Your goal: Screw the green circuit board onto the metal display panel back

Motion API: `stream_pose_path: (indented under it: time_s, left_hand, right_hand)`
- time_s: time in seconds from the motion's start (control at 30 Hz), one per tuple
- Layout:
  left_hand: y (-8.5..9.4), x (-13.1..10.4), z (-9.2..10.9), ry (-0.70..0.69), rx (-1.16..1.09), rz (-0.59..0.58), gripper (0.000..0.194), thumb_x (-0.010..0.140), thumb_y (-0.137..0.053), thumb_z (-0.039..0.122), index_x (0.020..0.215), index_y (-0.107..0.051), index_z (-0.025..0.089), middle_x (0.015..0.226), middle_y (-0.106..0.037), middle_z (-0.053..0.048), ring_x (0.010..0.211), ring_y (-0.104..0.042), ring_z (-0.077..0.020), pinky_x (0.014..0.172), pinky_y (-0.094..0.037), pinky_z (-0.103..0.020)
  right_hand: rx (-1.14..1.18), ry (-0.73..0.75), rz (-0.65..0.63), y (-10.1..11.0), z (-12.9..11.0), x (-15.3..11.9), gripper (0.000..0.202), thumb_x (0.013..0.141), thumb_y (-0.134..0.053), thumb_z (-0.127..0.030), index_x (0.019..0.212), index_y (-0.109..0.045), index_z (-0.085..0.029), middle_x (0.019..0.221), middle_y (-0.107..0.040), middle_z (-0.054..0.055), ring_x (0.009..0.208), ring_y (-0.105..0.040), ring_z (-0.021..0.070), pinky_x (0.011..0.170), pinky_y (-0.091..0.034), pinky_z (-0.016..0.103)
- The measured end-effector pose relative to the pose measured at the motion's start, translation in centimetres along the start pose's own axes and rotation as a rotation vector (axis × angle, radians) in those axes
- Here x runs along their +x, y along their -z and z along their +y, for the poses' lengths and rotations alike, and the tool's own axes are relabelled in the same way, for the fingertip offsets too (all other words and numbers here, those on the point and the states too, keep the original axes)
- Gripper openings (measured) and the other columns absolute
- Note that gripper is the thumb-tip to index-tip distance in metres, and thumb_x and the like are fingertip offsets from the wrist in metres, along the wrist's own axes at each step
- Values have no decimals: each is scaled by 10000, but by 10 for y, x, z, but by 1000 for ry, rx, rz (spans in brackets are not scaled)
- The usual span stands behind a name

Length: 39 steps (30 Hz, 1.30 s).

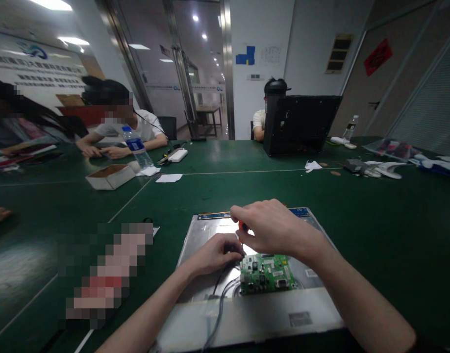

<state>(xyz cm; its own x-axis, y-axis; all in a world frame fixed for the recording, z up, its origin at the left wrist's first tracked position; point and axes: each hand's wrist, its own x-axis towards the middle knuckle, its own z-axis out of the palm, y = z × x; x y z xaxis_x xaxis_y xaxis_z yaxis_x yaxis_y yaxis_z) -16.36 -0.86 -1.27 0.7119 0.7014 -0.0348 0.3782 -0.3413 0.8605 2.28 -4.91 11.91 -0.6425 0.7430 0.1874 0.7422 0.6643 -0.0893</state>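
A flat metal-backed display panel point(195, 309) lies on the table in front of me, with a green circuit board point(267, 273) on its back. My right hand point(269, 225) is closed around the red-orange handle of a screwdriver point(242, 226), held upright over the board's far left corner. Close to the screwdriver's tip, my left hand point(225, 250) has its fingers pinched together at that same corner; whatever they hold is hidden. Grey cables point(221, 309) run from the board's left side toward me. A blue strip board point(298, 212) lines the panel's far edge.
The green table point(166, 206) extends all round. At the back left stand an open white box point(111, 177) and a water bottle point(137, 147). A black monitor-like casing point(302, 125) stands at the back right. Papers and bags lie far right. Several people sit around the table.
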Motion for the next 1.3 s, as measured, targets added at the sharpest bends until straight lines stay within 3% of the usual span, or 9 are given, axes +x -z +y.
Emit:
stream_pose_path:
  time_s: [0.37, 0.57, 0.97, 1.3]
  left_hand:
    - [1, 0, 3, -7, 8, -6, 86, 781, -626, 219, 797, -693, 166, 751, -653, -17, 717, -571, -161, 679, -448, -261]
    - [1, 0, 2, -16, 12, 0, 101, 788, -639, 243, 819, -694, 164, 773, -657, -21, 721, -574, -159, 686, -444, -261]
    - [0, -1, 6, 0, 38, 8, 87, 764, -613, 212, 763, -681, 157, 715, -640, -5, 690, -555, -151, 659, -429, -252]
    - [2, -1, 6, 1, 70, 22, 89, 748, -626, 212, 778, -685, 153, 726, -647, -8, 685, -552, -152, 640, -426, -250]
  right_hand:
    - [-33, -53, -2, -5, 2, 3, 143, 851, -499, -280, 926, -580, -189, 715, -658, 22, 567, -507, 128, 492, -182, 282]
    - [26, -7, 7, 0, 0, 0, 115, 824, -539, -264, 877, -579, -170, 829, -688, 38, 642, -551, 144, 495, -214, 276]
    - [-29, -31, 12, -4, 1, 3, 115, 846, -528, -260, 906, -579, -177, 811, -705, 33, 646, -593, 152, 488, -201, 281]
    - [-12, -33, 13, 4, 0, -1, 123, 856, -531, -255, 937, -581, -178, 805, -688, 25, 653, -568, 149, 510, -224, 278]
